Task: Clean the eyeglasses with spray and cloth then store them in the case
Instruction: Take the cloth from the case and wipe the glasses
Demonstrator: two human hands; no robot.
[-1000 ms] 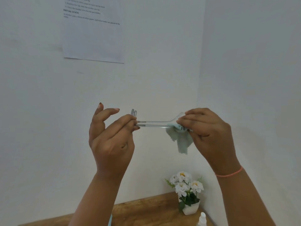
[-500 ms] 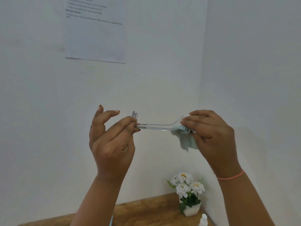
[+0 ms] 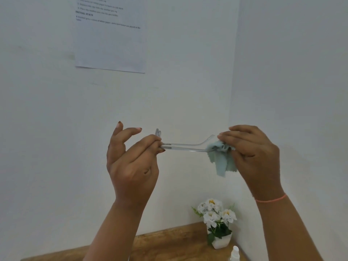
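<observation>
I hold clear-framed eyeglasses (image 3: 185, 146) up in front of the white wall, seen edge-on. My left hand (image 3: 131, 161) pinches their left end between thumb and fingers. My right hand (image 3: 250, 155) presses a pale blue cloth (image 3: 223, 159) around the right end of the frame, with a flap of cloth hanging below. The white top of the spray bottle (image 3: 235, 253) shows at the bottom edge on the wooden table (image 3: 169, 245). No case is in view.
A small white pot of white flowers (image 3: 218, 223) stands in the table's back right corner, next to the spray bottle. A printed sheet (image 3: 111, 36) is taped to the wall above. Two walls meet at the right.
My right hand and the cloth have slid a little to the right along the frame, and the cloth is bunched differently. My left hand keeps its grip.
</observation>
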